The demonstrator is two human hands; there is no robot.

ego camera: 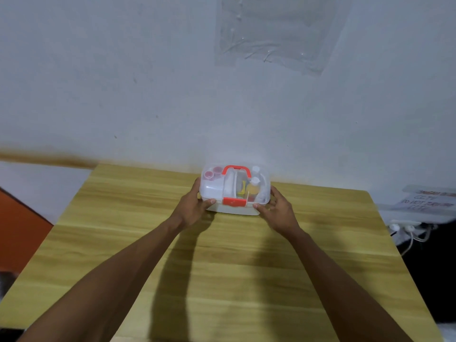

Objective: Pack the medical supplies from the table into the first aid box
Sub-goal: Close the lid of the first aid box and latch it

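Gripping closed clear-lidded white plastic first aid box (234,193) with red latch, both sides.
Left hand (191,206) and right hand (280,209) clasp its ends on wooden surface (222,267).

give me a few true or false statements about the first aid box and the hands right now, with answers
1. The first aid box has its clear lid on. True.
2. The left hand and right hand hold opposite ends of the box. True.
3. The box's handle is blue. False: it is red.
4. Loose supplies lie scattered on the wooden table. False: none show outside the box.
5. A bottle of yellow liquid shows through the lid. True.
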